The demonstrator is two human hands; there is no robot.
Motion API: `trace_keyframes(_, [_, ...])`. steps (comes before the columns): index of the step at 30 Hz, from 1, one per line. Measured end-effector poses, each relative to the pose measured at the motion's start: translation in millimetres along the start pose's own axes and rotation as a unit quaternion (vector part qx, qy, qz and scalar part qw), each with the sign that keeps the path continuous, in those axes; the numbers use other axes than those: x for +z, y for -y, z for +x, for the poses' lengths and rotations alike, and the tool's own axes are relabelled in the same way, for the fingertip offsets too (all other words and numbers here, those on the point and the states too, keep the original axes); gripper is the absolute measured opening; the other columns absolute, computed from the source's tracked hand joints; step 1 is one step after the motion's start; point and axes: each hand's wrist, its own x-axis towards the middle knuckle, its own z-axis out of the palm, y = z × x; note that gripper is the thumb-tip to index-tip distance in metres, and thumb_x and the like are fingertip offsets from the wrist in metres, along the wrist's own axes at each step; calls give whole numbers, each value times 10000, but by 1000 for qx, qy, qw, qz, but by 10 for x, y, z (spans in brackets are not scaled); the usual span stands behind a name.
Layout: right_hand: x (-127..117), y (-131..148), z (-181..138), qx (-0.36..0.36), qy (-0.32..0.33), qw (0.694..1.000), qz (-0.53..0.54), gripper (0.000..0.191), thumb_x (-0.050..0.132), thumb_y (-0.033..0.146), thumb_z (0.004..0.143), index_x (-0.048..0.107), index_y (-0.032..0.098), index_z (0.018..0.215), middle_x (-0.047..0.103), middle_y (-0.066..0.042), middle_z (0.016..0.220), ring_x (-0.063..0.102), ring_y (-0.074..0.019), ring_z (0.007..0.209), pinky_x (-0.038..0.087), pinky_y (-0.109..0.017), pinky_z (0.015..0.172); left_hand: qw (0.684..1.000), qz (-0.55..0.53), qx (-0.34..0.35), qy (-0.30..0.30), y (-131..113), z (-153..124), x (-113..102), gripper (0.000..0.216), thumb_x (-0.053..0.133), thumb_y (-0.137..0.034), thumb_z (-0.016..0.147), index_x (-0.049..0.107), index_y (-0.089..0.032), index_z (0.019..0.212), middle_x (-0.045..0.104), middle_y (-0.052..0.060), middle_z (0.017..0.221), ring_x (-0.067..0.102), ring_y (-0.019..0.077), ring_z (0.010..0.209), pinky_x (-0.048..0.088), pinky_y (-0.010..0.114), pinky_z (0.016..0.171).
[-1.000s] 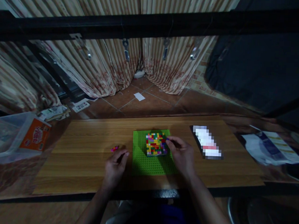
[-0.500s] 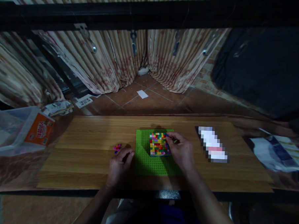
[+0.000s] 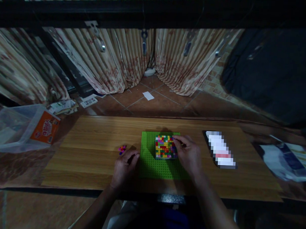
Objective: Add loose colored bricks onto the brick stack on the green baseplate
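Observation:
A green studded baseplate (image 3: pixel 153 167) lies on the wooden table (image 3: pixel 96 142). A square block of many-coloured small bricks (image 3: pixel 164 147) stands on its far half. My right hand (image 3: pixel 189 156) rests at the block's right edge, its fingers pinched together against the top right corner; whether a brick is between them is hidden. My left hand (image 3: pixel 125 169) lies curled on the table beside the baseplate's left edge. A few loose pink and purple bricks (image 3: pixel 122 149) lie just beyond its fingers.
A dark flat object with a blurred-out face (image 3: pixel 220 153) lies to the right of the baseplate. A clear plastic box with an orange label (image 3: pixel 25 129) sits off the left end. Papers (image 3: pixel 285 160) lie at the far right. Striped curtains hang behind.
My right hand has crept a little further onto the block's top right corner. My left hand has stayed beside the baseplate. The view has shifted slightly to the left.

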Motion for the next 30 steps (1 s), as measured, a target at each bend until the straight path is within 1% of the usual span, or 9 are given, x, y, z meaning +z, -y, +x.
trace_keyframes(10, [14, -59, -22, 33, -11, 998, 55, 210, 609, 360, 854, 764, 228, 905, 688, -58, 898, 626, -197, 817, 490, -339, 728, 1000, 8, 5, 2, 9, 4, 14, 157, 568, -302, 904, 702, -222, 922, 745, 29, 890, 703, 168, 842, 540, 273, 771])
trace_keyframes(13, [48, -98, 4, 78, -22, 991, 107, 184, 658, 371, 809, 766, 231, 859, 702, -50, 898, 633, -191, 795, 491, -332, 707, 1000, 10, 6, 0, 13, 6, 18, 154, 570, -298, 904, 701, -219, 918, 741, 27, 878, 699, 166, 836, 539, 274, 774])
trace_keyframes(15, [83, -122, 23, 122, -32, 979, 159, 177, 701, 375, 761, 760, 224, 831, 716, -42, 868, 641, -188, 766, 500, -333, 698, 1000, 10, 7, 1, 16, 4, 20, 154, 569, -298, 908, 700, -219, 923, 740, 26, 884, 696, 162, 835, 538, 273, 775])
trace_keyframes(17, [119, -138, 38, 163, -45, 964, 206, 208, 742, 374, 707, 752, 215, 840, 726, -36, 834, 645, -187, 740, 508, -333, 684, 1000, 11, 7, 1, 13, 1, 20, 158, 568, -305, 911, 700, -222, 927, 740, 26, 888, 695, 161, 837, 539, 273, 775])
trace_keyframes(19, [148, -144, 44, 188, -55, 952, 237, 274, 764, 366, 668, 745, 211, 893, 733, -30, 828, 648, -186, 732, 514, -333, 675, 1000, 12, 6, 2, 8, 0, 18, 165, 565, -312, 912, 703, -224, 934, 741, 29, 895, 696, 165, 848, 541, 277, 784])
trace_keyframes(21, [167, -142, 43, 194, -54, 945, 257, 326, 759, 359, 659, 738, 208, 946, 737, -30, 849, 654, -187, 747, 518, -334, 680, 1000, 14, 6, 2, 5, -1, 16, 170, 564, -315, 911, 706, -225, 935, 743, 31, 905, 698, 168, 861, 544, 280, 792])
trace_keyframes(23, [180, -134, 37, 187, -43, 945, 266, 337, 729, 363, 684, 731, 207, 983, 743, -38, 900, 664, -192, 786, 522, -342, 708, 1000, 15, 3, 1, 9, -5, 18, 169, 567, -315, 909, 708, -228, 938, 743, 28, 911, 698, 170, 867, 545, 281, 797])
trace_keyframes(27, [207, -112, 23, 171, -24, 944, 280, 302, 677, 377, 728, 735, 216, 977, 746, -56, 1027, 673, -209, 905, 527, -362, 800, 1000, 8, -6, 5, 21, -12, 25, 158, 574, -312, 907, 707, -232, 939, 739, 21, 901, 697, 163, 860, 542, 274, 796])
trace_keyframes(30, [232, -104, 18, 179, -23, 938, 297, 301, 674, 383, 725, 741, 218, 968, 751, -55, 1020, 673, -206, 895, 528, -358, 806, 1000, 4, -5, 3, 10, -6, 24, 153, 576, -305, 906, 708, -229, 929, 736, 21, 891, 696, 160, 851, 539, 267, 790])
